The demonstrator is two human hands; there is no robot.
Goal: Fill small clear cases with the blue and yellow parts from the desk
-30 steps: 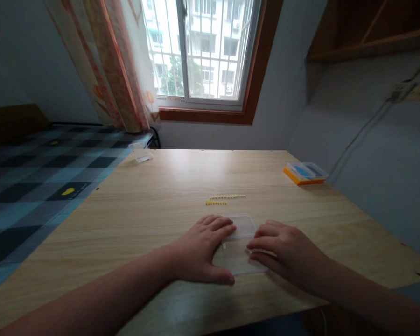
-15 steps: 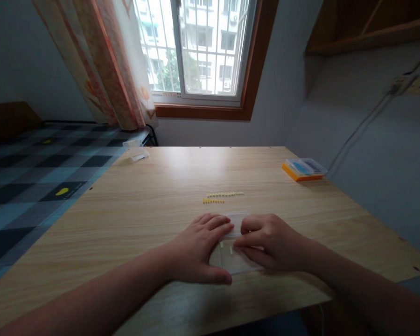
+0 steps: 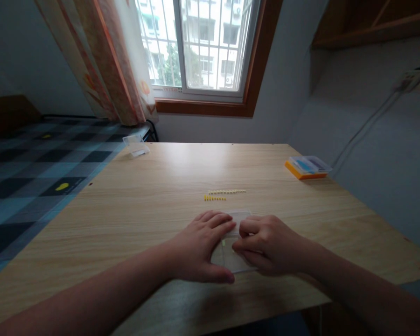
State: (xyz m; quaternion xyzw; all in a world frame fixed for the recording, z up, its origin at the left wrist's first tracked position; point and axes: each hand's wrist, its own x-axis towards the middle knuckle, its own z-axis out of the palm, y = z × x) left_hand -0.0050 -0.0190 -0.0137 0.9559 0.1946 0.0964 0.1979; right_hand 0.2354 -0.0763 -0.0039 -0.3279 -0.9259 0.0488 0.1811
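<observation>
Blue bed [image 3: 58, 154]: far left, with blue and black squares and a yellow mark.
Curtain [image 3: 105, 60]: hangs beside the window, orange and pale, with flowers low down.
Small box [image 3: 138, 148]: see-through, lid tipped up, at the far left corner of the worktop [image 3: 126, 196].
Window [image 3: 210, 51]: brown wood around it, bars across it, a pale building and a green tree outside.
Left hand [image 3: 201, 247]: lies over the left side of the clear box [image 3: 236, 262]; its grip is wide apart, fingers spread and thumb well away.
Yellow row [image 3: 215, 199]: little bits on the worktop, past the hands; the left ones look taller.
Green bit [image 3: 224, 242]: very pale, in the near part of the clear box, by its left edge.
Pale row [image 3: 227, 192]: just behind the yellow row, reaching farther right.
Clear box: flat on the worktop, between and under the hands.
Right hand [image 3: 266, 245]: bent over the right side of the clear box; thumb and finger close, but I cannot tell if its grip pinches anything.
Orange box [image 3: 304, 175]: on the worktop's far right, with a see-through lid.
Cord [image 3: 360, 119]: hangs down the wall.
Shelf [image 3: 378, 35]: brown wood, high up.
</observation>
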